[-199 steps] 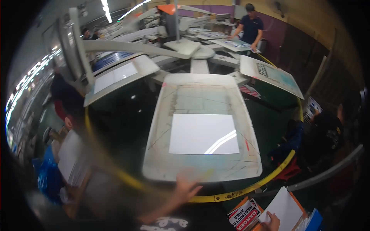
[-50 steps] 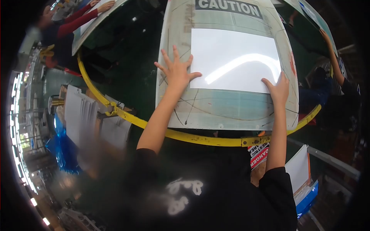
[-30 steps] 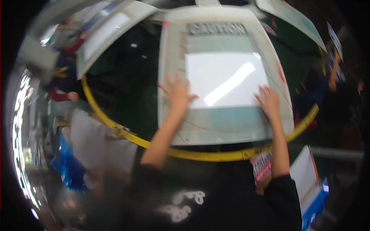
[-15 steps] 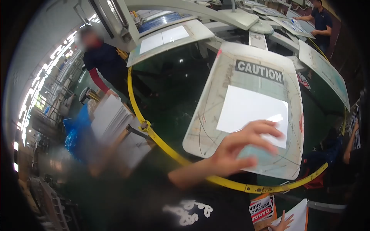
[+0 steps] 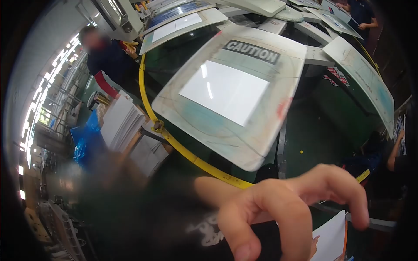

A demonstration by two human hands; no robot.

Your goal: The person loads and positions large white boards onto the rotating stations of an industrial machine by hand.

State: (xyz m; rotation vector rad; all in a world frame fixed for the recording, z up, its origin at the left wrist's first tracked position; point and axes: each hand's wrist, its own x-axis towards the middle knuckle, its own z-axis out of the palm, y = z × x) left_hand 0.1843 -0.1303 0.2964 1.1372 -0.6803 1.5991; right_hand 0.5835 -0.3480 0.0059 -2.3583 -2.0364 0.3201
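Note:
My left hand (image 5: 283, 204) hangs large and close to the camera at lower right. Its fingers are bent and apart, with nothing between them. Behind it, a small part of my right hand (image 5: 314, 246) shows at the left edge of a white sheet (image 5: 329, 237); its other fingers are hidden. An orange edge runs along this sheet's right side. Beyond my left hand, a rounded pale board (image 5: 244, 154) bears another white sheet (image 5: 226, 92), lying flat and shiny. A black label reading CAUTION (image 5: 251, 51) is on the board above that sheet.
A curved yellow rail (image 5: 196, 159) runs around the boards. More boards stand at left (image 5: 213, 19) and right (image 5: 370, 82). Piled white sheets (image 5: 124, 124) and blue plastic (image 5: 87, 135) are at left, beside a person (image 5: 104, 56). Another person (image 5: 361, 17) stands at upper right.
My left hand has come back from over the board's sheet toward the camera. The board and its sheet now appear farther left and higher. My right hand, spread on its sheet before, is now mostly covered.

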